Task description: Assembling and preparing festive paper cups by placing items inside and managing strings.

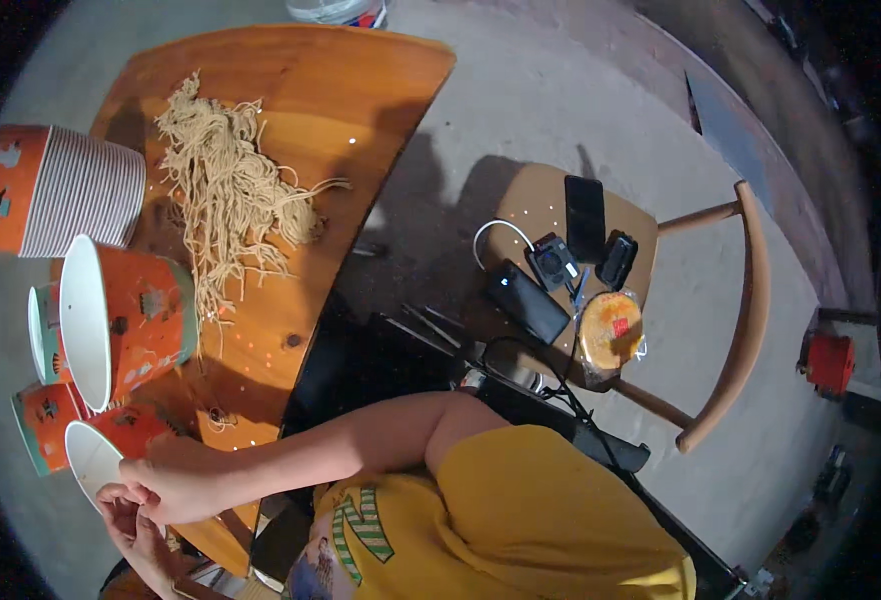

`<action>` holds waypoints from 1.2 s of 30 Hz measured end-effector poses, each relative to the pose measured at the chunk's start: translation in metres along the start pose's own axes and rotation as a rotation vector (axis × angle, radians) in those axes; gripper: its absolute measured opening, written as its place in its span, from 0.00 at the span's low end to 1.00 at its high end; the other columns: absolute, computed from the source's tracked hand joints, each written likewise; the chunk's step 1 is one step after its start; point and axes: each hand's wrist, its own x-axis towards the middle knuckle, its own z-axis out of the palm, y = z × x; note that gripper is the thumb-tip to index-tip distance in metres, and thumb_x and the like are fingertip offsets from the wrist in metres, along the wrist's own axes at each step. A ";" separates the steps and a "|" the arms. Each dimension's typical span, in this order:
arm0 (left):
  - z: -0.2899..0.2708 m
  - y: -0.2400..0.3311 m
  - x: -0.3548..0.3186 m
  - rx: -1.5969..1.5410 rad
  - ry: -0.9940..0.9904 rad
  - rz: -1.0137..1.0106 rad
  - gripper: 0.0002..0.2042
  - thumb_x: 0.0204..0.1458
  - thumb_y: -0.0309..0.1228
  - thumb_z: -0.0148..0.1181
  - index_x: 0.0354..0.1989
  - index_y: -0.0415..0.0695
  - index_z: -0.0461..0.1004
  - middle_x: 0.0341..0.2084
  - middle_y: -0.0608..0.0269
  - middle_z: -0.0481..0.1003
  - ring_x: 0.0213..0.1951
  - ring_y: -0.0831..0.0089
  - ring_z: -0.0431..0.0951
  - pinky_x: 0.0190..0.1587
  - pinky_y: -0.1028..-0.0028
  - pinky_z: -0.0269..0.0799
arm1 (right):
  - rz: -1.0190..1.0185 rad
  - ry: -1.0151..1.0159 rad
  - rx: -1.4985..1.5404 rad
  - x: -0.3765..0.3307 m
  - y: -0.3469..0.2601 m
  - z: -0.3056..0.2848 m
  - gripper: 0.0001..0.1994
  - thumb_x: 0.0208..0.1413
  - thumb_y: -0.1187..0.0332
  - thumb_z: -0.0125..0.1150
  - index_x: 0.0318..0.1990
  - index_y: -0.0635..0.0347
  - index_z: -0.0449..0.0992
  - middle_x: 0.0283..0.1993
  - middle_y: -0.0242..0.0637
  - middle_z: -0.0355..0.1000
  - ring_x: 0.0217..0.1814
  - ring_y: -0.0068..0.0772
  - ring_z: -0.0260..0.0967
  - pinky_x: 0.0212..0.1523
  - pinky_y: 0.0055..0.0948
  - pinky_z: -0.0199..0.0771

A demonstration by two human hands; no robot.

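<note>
The wooden table [361,90] carries a heap of dry noodles [226,190] strung along its length. At its near-left edge, an orange paper bowl [96,455] lies on its side, mouth toward the person, rim pinched by the right hand [176,490] and left hand [141,535]. More bowls [111,320] crowd beside it. Fingertips partly hidden.

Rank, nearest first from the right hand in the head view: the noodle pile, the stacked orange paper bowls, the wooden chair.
From the right hand:
1. Stacked orange paper bowls, far left.
2. Tan noodle pile, on the wooden tabletop.
3. Curved-back wooden chair, far right.
</note>
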 end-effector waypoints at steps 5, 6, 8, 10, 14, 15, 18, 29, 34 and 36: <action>0.004 0.001 -0.002 0.003 0.144 0.063 0.13 0.48 0.21 0.53 0.43 0.39 0.63 0.34 0.64 0.66 0.38 0.76 0.68 0.46 0.77 0.63 | 0.026 0.026 0.061 0.004 0.004 0.010 0.06 0.40 0.73 0.61 0.24 0.63 0.69 0.19 0.46 0.70 0.24 0.47 0.71 0.24 0.40 0.68; 0.010 0.003 -0.001 0.001 0.168 0.065 0.13 0.48 0.21 0.53 0.43 0.39 0.63 0.34 0.64 0.67 0.39 0.77 0.68 0.47 0.78 0.63 | 0.040 0.030 0.104 0.005 0.004 0.008 0.07 0.41 0.72 0.61 0.24 0.64 0.69 0.19 0.47 0.70 0.24 0.46 0.72 0.24 0.39 0.68; 0.012 0.005 -0.002 -0.013 0.124 0.114 0.12 0.50 0.19 0.51 0.43 0.40 0.63 0.34 0.64 0.67 0.39 0.78 0.67 0.47 0.78 0.62 | 0.138 -0.070 0.135 0.009 0.003 0.003 0.09 0.42 0.69 0.63 0.26 0.64 0.71 0.22 0.45 0.72 0.25 0.40 0.72 0.25 0.36 0.68; 0.008 0.005 -0.002 0.028 0.121 0.161 0.11 0.51 0.19 0.49 0.43 0.40 0.62 0.35 0.65 0.64 0.39 0.76 0.65 0.45 0.79 0.61 | 0.230 -0.166 0.125 0.015 -0.008 -0.003 0.10 0.44 0.68 0.64 0.29 0.65 0.73 0.24 0.39 0.73 0.27 0.29 0.71 0.26 0.30 0.68; 0.011 0.007 -0.002 0.031 0.168 0.188 0.10 0.52 0.18 0.48 0.42 0.41 0.62 0.35 0.66 0.63 0.39 0.77 0.64 0.46 0.80 0.60 | 0.337 -0.163 0.182 0.020 -0.020 -0.004 0.08 0.46 0.69 0.61 0.29 0.66 0.73 0.24 0.34 0.72 0.26 0.21 0.69 0.23 0.25 0.66; 0.011 0.007 -0.003 0.029 0.167 0.190 0.10 0.52 0.18 0.48 0.42 0.41 0.62 0.35 0.66 0.63 0.39 0.77 0.64 0.46 0.80 0.60 | 0.337 -0.163 0.179 0.020 -0.021 -0.003 0.08 0.46 0.69 0.61 0.29 0.66 0.73 0.24 0.34 0.72 0.26 0.21 0.69 0.23 0.25 0.66; 0.012 0.006 -0.001 0.052 0.213 0.187 0.10 0.52 0.18 0.48 0.43 0.41 0.61 0.36 0.66 0.64 0.40 0.77 0.64 0.46 0.79 0.60 | 0.420 -0.169 0.232 0.021 -0.023 -0.003 0.07 0.48 0.69 0.60 0.30 0.65 0.73 0.25 0.33 0.72 0.26 0.20 0.68 0.22 0.24 0.66; 0.033 0.016 0.007 0.206 0.255 0.370 0.12 0.46 0.18 0.54 0.39 0.40 0.63 0.33 0.64 0.64 0.37 0.76 0.67 0.45 0.76 0.67 | 0.731 -0.136 0.349 0.020 -0.043 -0.018 0.09 0.56 0.66 0.57 0.40 0.61 0.73 0.29 0.24 0.67 0.26 0.09 0.60 0.24 0.12 0.57; 0.022 0.023 -0.001 -0.168 0.183 0.202 0.13 0.49 0.19 0.54 0.42 0.41 0.62 0.29 0.69 0.64 0.33 0.81 0.66 0.42 0.78 0.66 | 0.751 -0.157 0.335 0.023 -0.049 -0.009 0.04 0.57 0.70 0.53 0.38 0.57 0.70 0.22 0.19 0.58 0.18 0.08 0.48 0.18 0.12 0.46; 0.016 0.025 -0.001 -0.266 0.145 0.150 0.12 0.50 0.20 0.53 0.42 0.42 0.62 0.29 0.72 0.63 0.33 0.85 0.64 0.41 0.81 0.65 | 0.748 -0.119 0.235 0.024 -0.052 -0.003 0.03 0.57 0.71 0.53 0.37 0.57 0.69 0.21 0.19 0.57 0.17 0.08 0.47 0.17 0.13 0.46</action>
